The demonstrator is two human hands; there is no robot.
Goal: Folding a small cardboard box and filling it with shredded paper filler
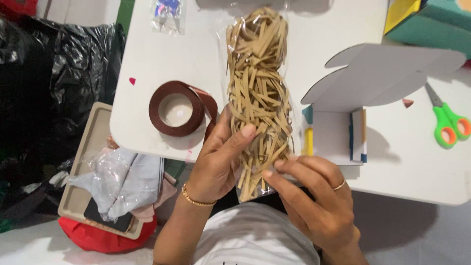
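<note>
A clear plastic bag of tan shredded paper strips (257, 83) stretches from the table's far side down to my lap. My left hand (218, 157), with a gold bracelet, grips the bag's lower part from the left, thumb across the front. At the bag's bottom end, my right hand (314, 198), wearing a ring, pinches the plastic with its fingertips. A roll of brown ribbon (177, 109) lies on the white table (162, 54) just left of the bag. An open white cardboard box (343, 127) with its lid raised stands just right of the bag.
Green-handled scissors (449, 122) lie at the table's right edge. A small clear packet (168, 14) sits at the far left of the table. A teal and yellow box (427, 19) is at top right. Left of the table are black plastic bags (59, 68) and a tray with bagged cloth (117, 181).
</note>
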